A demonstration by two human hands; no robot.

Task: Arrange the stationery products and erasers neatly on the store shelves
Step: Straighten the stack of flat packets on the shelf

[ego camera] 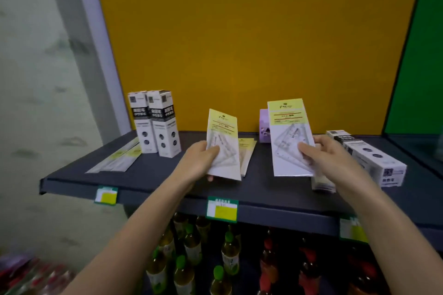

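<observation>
My left hand [200,159] holds a yellow-topped ruler-set pack [224,136] upright above the dark shelf [153,170]. My right hand [321,153] pinches a second, larger-looking ruler-set pack [287,127] by its lower right edge, also upright. Another such pack [247,153] lies flat on the shelf between them. Two black-and-white boxes [155,122] stand upright at the left. Flat ruler packs [117,159] lie at the shelf's left end.
A lilac box [264,127] stands against the yellow back panel. White boxes [369,155] lie on their sides at the right, with a small pack [322,184] under my right wrist. Price tags [222,208] hang on the shelf edge. Bottles [191,254] fill the shelf below.
</observation>
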